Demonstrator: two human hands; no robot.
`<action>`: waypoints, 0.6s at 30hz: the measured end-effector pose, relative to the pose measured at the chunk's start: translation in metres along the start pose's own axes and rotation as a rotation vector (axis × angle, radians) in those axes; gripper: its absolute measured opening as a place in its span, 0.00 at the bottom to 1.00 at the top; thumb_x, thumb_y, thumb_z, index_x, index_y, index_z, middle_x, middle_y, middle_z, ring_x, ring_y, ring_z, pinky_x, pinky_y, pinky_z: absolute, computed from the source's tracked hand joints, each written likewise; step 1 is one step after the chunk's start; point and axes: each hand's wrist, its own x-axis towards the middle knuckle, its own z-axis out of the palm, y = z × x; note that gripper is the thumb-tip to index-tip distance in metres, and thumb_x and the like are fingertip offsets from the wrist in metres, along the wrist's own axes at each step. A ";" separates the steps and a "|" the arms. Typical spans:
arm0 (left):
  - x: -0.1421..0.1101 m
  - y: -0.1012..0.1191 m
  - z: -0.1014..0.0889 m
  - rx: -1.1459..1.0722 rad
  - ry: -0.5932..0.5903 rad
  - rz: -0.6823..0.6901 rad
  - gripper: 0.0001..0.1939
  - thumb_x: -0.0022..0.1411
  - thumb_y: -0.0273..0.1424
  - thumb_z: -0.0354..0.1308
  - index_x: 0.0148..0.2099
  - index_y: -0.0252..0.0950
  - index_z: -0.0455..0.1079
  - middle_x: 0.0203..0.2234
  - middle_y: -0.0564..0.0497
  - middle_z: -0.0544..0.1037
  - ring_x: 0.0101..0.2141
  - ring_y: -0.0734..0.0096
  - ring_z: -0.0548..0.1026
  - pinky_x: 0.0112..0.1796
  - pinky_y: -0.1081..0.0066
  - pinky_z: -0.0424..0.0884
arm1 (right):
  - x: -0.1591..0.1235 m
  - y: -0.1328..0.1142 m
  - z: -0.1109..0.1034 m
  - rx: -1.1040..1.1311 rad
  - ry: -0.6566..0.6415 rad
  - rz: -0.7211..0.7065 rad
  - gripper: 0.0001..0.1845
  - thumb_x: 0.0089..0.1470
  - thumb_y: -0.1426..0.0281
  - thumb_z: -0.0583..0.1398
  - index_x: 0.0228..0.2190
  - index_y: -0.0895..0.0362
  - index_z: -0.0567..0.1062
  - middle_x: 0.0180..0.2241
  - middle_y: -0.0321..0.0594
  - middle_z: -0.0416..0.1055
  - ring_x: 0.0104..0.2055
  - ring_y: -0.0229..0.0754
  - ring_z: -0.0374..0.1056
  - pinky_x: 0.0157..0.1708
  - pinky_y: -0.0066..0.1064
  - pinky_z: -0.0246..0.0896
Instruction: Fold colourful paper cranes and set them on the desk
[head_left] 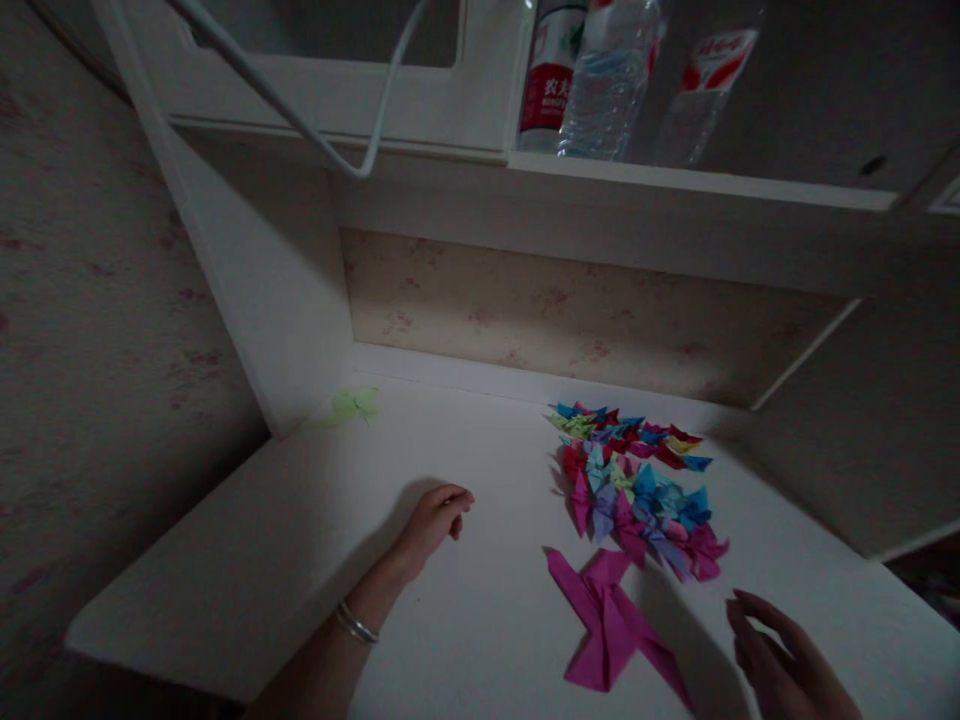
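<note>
A large magenta folded-paper crane (609,620) lies on the white desk between my hands. My left hand (436,518), with silver bangles on its wrist, rests on the desk left of the crane; its fingers are curled in and nothing shows in them. At the lower right, my right hand (784,655) hovers beside the crane without touching it, its fingers bent and apart. Many small folded-paper cranes (630,490) in pink, blue, red, green and purple sit in packed rows behind the large one.
A pale green paper piece (355,404) lies at the back left of the desk (480,620). Above is a shelf (697,182) holding several bottles (604,85). A white cable (358,165) hangs down in front. Side panels and a patterned back wall (517,310) enclose the desk.
</note>
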 end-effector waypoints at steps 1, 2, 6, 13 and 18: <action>0.000 0.000 0.000 -0.018 -0.010 -0.004 0.12 0.49 0.38 0.59 0.29 0.32 0.72 0.21 0.53 0.71 0.19 0.77 0.64 0.20 0.75 0.57 | -0.006 -0.011 0.009 0.036 -0.050 -0.004 0.27 0.42 0.48 0.61 0.40 0.53 0.75 0.29 0.45 0.75 0.26 0.48 0.70 0.23 0.33 0.64; 0.001 0.000 0.000 -0.029 -0.020 -0.004 0.12 0.49 0.38 0.59 0.29 0.32 0.72 0.22 0.53 0.71 0.19 0.78 0.64 0.20 0.75 0.56 | -0.010 -0.025 0.020 0.088 -0.114 -0.010 0.27 0.43 0.49 0.61 0.40 0.53 0.75 0.28 0.44 0.74 0.25 0.46 0.69 0.22 0.32 0.64; 0.002 -0.001 0.001 -0.035 -0.017 -0.002 0.12 0.50 0.38 0.59 0.28 0.33 0.71 0.22 0.53 0.71 0.18 0.78 0.63 0.20 0.74 0.55 | -0.014 -0.101 0.087 0.282 -0.392 -0.131 0.21 0.47 0.54 0.61 0.39 0.55 0.74 0.23 0.38 0.69 0.21 0.39 0.62 0.20 0.29 0.58; 0.016 -0.013 -0.005 -0.113 0.000 -0.026 0.09 0.51 0.36 0.57 0.26 0.34 0.67 0.16 0.56 0.66 0.16 0.78 0.61 0.19 0.73 0.54 | -0.017 -0.229 0.272 0.147 -0.890 -0.680 0.14 0.55 0.67 0.56 0.41 0.57 0.75 0.40 0.41 0.73 0.35 0.39 0.68 0.36 0.30 0.62; 0.029 -0.022 -0.009 0.052 -0.066 -0.061 0.11 0.59 0.35 0.55 0.33 0.31 0.70 0.19 0.54 0.69 0.20 0.75 0.66 0.23 0.73 0.62 | -0.028 -0.279 0.392 -0.203 -1.024 -0.860 0.14 0.53 0.70 0.57 0.41 0.58 0.77 0.45 0.44 0.72 0.45 0.45 0.67 0.46 0.33 0.59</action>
